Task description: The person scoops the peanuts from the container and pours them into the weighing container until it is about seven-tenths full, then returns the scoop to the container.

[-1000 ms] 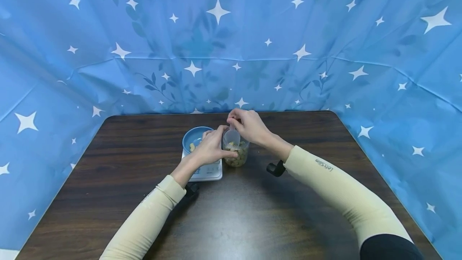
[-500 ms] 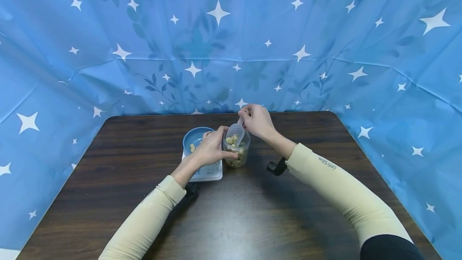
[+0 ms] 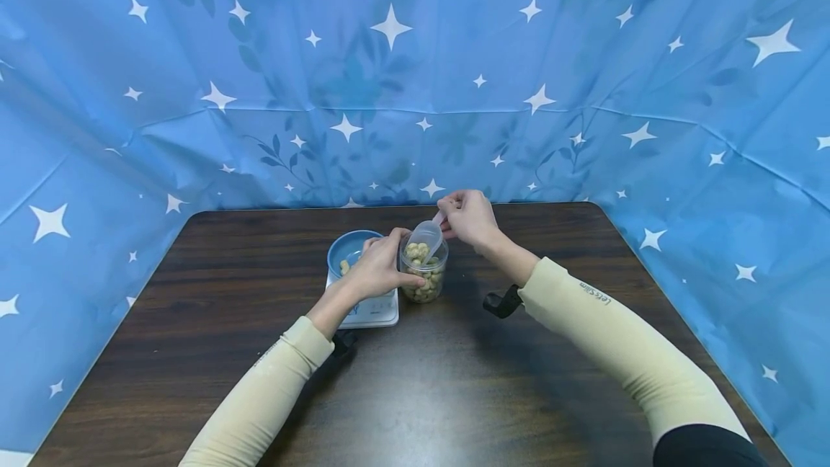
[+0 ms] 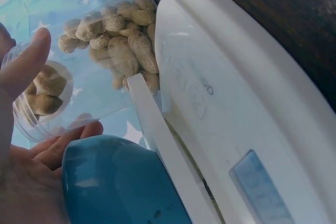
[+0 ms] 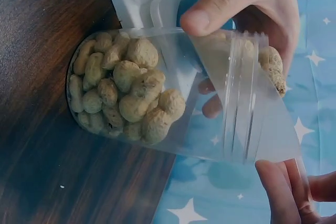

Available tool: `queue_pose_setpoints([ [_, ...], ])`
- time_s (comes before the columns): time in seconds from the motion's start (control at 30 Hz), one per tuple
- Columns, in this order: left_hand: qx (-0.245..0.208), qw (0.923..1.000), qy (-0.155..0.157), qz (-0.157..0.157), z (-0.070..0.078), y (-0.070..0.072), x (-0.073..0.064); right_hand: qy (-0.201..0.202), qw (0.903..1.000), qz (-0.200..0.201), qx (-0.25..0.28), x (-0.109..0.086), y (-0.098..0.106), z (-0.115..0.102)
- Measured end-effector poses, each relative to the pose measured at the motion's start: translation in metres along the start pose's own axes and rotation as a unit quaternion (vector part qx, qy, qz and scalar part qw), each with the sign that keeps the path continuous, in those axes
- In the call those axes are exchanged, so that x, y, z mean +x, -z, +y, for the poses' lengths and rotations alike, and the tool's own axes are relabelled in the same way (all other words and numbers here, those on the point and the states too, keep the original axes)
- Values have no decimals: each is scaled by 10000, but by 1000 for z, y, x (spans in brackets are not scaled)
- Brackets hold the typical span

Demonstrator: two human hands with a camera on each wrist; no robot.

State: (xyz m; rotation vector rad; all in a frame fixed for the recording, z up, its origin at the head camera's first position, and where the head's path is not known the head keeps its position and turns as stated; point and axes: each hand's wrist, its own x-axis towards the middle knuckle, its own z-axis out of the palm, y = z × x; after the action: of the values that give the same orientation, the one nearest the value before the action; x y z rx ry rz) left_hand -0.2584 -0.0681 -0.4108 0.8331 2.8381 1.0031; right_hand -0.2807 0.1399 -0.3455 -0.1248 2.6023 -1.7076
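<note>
A clear plastic jar (image 5: 178, 145) of unshelled peanuts (image 5: 131, 87) stands upright on the table. My left hand (image 3: 377, 265) grips it near the rim, thumb (image 5: 210, 11) on the near side and fingers behind. My right hand (image 3: 472, 220) pinches the handle of a translucent scoop (image 3: 428, 233) above the jar's right side. The scoop is tilted in the jar's mouth with a few peanuts (image 5: 273, 72) in it. Left of the jar, a blue bowl (image 3: 338, 247) with some peanuts (image 3: 345, 266) sits on a white kitchen scale (image 3: 379, 310). My left hand partly hides bowl and scale.
The dark wooden table (image 3: 454, 380) ends at its back edge just beyond the jar. A blue star-patterned curtain (image 3: 454, 128) hangs behind and to both sides. The scale's display (image 4: 260, 187) shows in the left wrist view, its reading too blurred to tell.
My right hand has moved to the right with the scoop, which has gone from standing steeply in the jar to leaning, with peanuts showing in it. My left hand has stayed on the jar.
</note>
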Motion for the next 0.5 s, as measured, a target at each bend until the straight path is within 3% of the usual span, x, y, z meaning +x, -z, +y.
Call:
queue_pose_setpoints([
  [0.5, -23, 10000, 80, -32, 1, 1, 0, -240, 9974, -10, 675, 7, 8, 0],
])
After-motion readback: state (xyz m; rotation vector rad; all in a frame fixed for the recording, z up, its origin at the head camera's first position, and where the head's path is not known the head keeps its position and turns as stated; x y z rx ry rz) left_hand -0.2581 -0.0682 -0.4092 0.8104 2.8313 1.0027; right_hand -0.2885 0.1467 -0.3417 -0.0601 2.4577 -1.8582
